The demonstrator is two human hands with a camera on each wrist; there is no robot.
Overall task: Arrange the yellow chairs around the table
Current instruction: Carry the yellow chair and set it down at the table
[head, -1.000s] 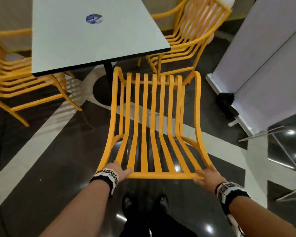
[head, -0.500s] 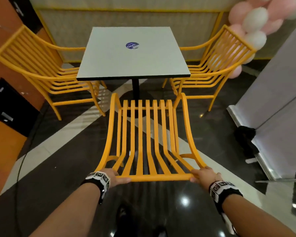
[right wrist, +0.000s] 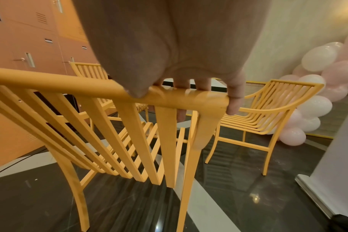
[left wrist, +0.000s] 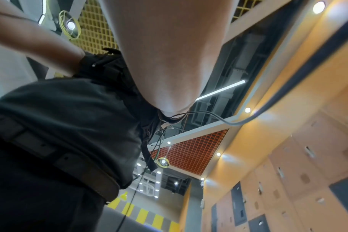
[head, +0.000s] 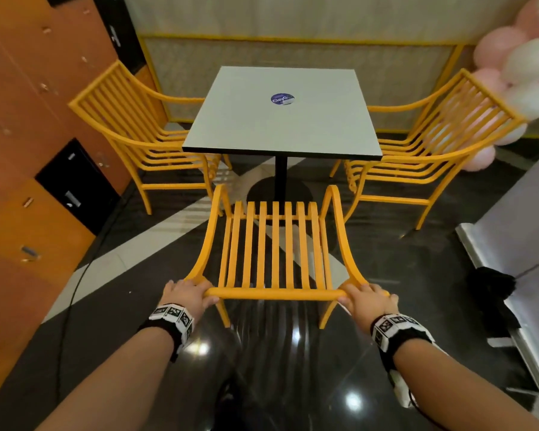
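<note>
A yellow slatted chair (head: 274, 247) stands in front of me, its seat facing the square grey table (head: 280, 119). My left hand (head: 187, 295) grips the left end of its top back rail. My right hand (head: 367, 301) grips the right end, fingers curled over the rail (right wrist: 189, 87). A second yellow chair (head: 143, 135) sits at the table's left side and a third (head: 427, 144) at its right. The left wrist view shows only my forearm, torso and ceiling.
Orange and black lockers (head: 28, 181) line the left wall with a black cable (head: 72, 293) on the floor beside them. Pink and white balloons (head: 523, 76) hang at the back right. A white panel with a metal base (head: 517, 275) stands on the right.
The chair has come down from a tilted, lifted position to upright nearer the table's front side. My view has lifted to take in the whole table. Both hands kept hold of the rail.
</note>
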